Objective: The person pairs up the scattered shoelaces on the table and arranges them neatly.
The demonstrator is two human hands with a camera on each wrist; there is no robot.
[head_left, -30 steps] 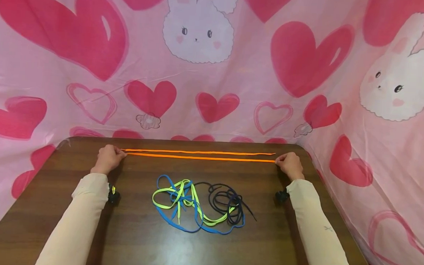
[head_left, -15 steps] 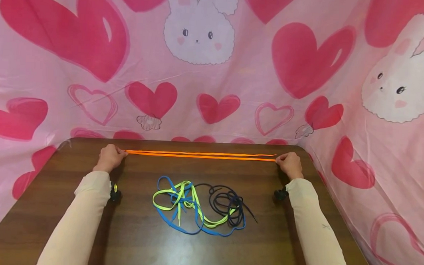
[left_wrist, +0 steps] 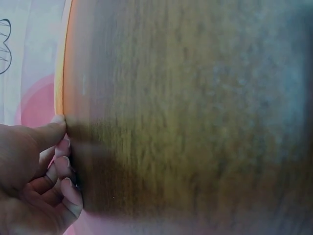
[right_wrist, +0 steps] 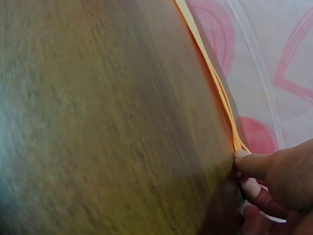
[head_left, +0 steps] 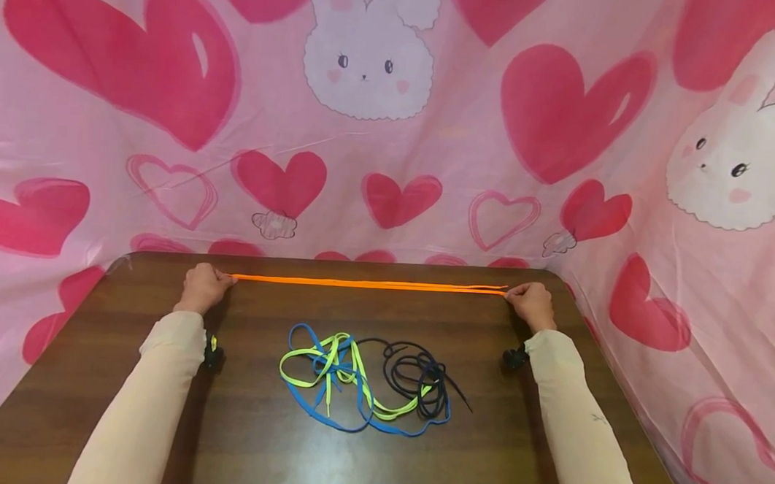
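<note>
An orange shoelace [head_left: 365, 284] runs straight across the far part of the table, doubled into two strands lying side by side. My left hand [head_left: 205, 288] pinches its left end between thumb and fingers; the left wrist view shows the thumb on the orange lace [left_wrist: 60, 88]. At the other end my right hand [head_left: 532, 305] pinches the front strand. Close to those fingertips, the back strand's tip lies slightly apart. Nearer to me is a loose tangle of a yellow-green shoelace [head_left: 298, 378], a blue shoelace [head_left: 315, 414] and a black cord [head_left: 396, 381].
The brown wooden table [head_left: 362, 467] has a far edge just behind the orange lace. A pink cloth with hearts and rabbits [head_left: 340, 144] hangs behind it and along the right side. Small dark wrist cameras sit under both cuffs.
The two orange strands have come together, the front one shifting back against the rear one. Both hands keep their pinch and have hardly moved. The tangled laces stay as they were.
</note>
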